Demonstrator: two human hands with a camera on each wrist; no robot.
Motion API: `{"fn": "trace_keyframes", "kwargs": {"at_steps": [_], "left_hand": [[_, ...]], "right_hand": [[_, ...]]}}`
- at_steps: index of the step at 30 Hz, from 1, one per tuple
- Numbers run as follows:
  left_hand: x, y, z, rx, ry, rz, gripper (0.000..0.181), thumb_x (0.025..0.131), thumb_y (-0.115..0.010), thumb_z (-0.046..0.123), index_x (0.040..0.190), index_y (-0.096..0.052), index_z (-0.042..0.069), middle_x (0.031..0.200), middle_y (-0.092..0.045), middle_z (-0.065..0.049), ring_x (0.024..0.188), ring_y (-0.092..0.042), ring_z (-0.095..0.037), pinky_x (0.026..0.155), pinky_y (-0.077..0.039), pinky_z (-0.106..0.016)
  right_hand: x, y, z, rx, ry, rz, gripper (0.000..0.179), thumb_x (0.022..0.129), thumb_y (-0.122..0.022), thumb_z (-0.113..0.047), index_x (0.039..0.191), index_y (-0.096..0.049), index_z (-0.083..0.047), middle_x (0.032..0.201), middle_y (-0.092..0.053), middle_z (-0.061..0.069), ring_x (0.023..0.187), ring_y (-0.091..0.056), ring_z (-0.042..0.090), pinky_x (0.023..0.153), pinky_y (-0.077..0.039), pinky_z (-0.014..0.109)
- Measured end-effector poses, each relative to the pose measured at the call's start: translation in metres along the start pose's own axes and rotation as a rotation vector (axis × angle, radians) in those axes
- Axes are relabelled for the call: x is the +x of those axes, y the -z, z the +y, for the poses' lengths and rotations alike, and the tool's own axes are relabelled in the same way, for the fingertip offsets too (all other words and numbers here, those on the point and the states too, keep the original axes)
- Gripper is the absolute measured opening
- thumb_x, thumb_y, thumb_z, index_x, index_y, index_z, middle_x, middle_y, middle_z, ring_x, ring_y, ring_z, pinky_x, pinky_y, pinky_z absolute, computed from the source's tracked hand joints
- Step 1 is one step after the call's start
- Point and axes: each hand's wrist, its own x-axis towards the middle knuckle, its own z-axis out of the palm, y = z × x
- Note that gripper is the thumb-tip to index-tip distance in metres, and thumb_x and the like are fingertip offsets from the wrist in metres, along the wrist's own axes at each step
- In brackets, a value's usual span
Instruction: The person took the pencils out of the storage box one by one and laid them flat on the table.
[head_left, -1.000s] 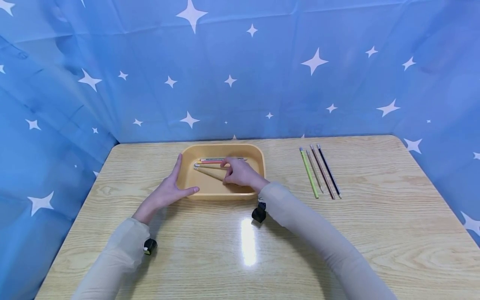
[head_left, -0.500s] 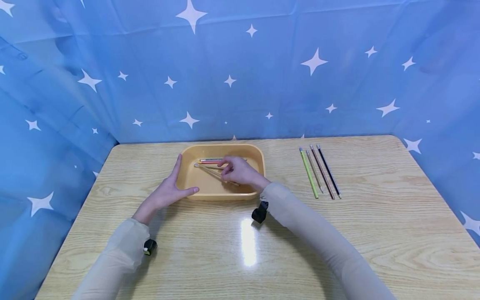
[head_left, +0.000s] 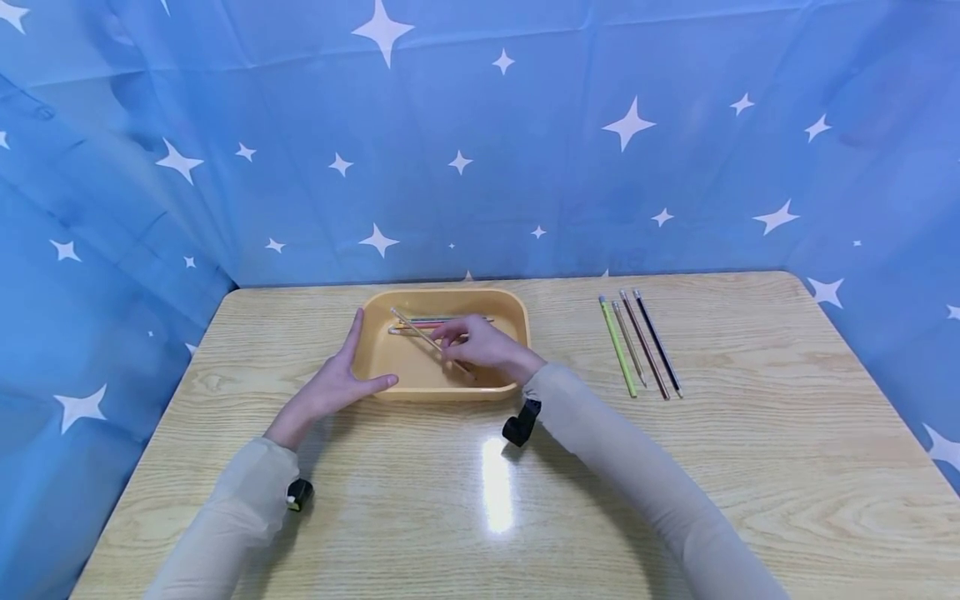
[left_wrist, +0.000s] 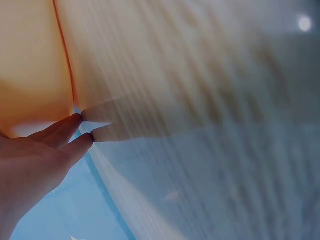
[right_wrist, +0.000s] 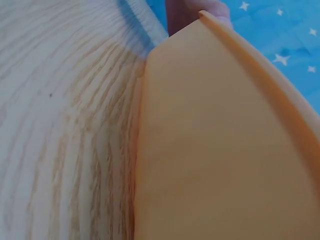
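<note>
In the head view my right hand reaches into the shallow tan tray and pinches a gold-coloured pencil, which slants from the tray's back left down toward the front. Behind it several pencils lie crosswise on the tray floor, partly hidden by the hand. My left hand rests against the tray's left end, fingers straight along the side and thumb at the front rim. The left wrist view shows its fingertips at the tray's outer wall. Only the outside of the tray fills the right wrist view; its inside is hidden.
On the wooden table, right of the tray, several pencils lie side by side, among them a green pencil and a dark blue pencil. A blue curtain with white stars hangs behind the table's far edge.
The gold-coloured pencil in my right hand has swung its far end up toward the back of the tray and now crosses over the others. My left hand stays put.
</note>
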Motion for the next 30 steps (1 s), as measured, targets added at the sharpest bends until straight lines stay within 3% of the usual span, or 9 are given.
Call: {"fn": "trace_keyframes", "kwargs": {"at_steps": [7,10,20,25,30], "left_hand": [[0.001,-0.002,0.000,0.012,-0.024,0.000,0.117,0.084,-0.075,0.040,0.152,0.019,0.024,0.159,0.005,-0.016,0.140,-0.012,-0.046,0.111,-0.015,-0.056],[0.002,-0.002,0.000,0.015,-0.024,0.002,0.117,0.084,-0.075,0.041,0.152,0.018,0.023,0.159,0.003,-0.018,0.139,-0.013,-0.047,0.111,-0.016,-0.056],[0.002,0.000,-0.001,0.017,-0.009,-0.001,0.118,0.084,-0.075,0.041,0.153,0.018,0.020,0.159,0.004,-0.018,0.140,-0.011,-0.047,0.111,-0.016,-0.057],[0.001,0.000,-0.001,0.010,-0.008,-0.003,0.118,0.084,-0.075,0.040,0.153,0.018,0.021,0.159,0.005,-0.017,0.140,-0.011,-0.046,0.111,-0.016,-0.057],[0.001,0.000,-0.001,0.004,-0.001,-0.010,0.116,0.084,-0.074,0.042,0.152,0.020,0.027,0.159,0.005,-0.016,0.140,-0.011,-0.046,0.111,-0.017,-0.057]], "right_hand": [[-0.007,0.006,-0.001,0.027,0.042,0.025,0.041,0.087,-0.060,0.004,0.127,-0.062,-0.003,0.103,-0.061,0.017,0.083,-0.056,0.022,0.065,-0.048,0.025],[-0.013,0.010,-0.006,0.008,0.059,0.052,0.039,0.088,-0.060,0.002,0.126,-0.062,-0.002,0.103,-0.061,0.015,0.087,-0.057,0.022,0.070,-0.049,0.026],[-0.033,0.027,-0.018,0.030,0.153,0.091,0.037,0.086,-0.061,0.003,0.123,-0.061,0.004,0.096,-0.062,0.010,0.088,-0.062,0.031,0.071,-0.051,0.025],[-0.047,0.043,-0.017,-0.005,0.105,0.098,0.037,0.090,-0.060,0.000,0.128,-0.059,0.001,0.102,-0.059,0.012,0.094,-0.060,0.039,0.072,-0.050,0.028],[-0.060,0.059,-0.011,-0.001,0.075,0.131,0.037,0.092,-0.058,-0.002,0.129,-0.058,0.000,0.102,-0.058,0.014,0.091,-0.057,0.043,0.070,-0.047,0.032]]}}
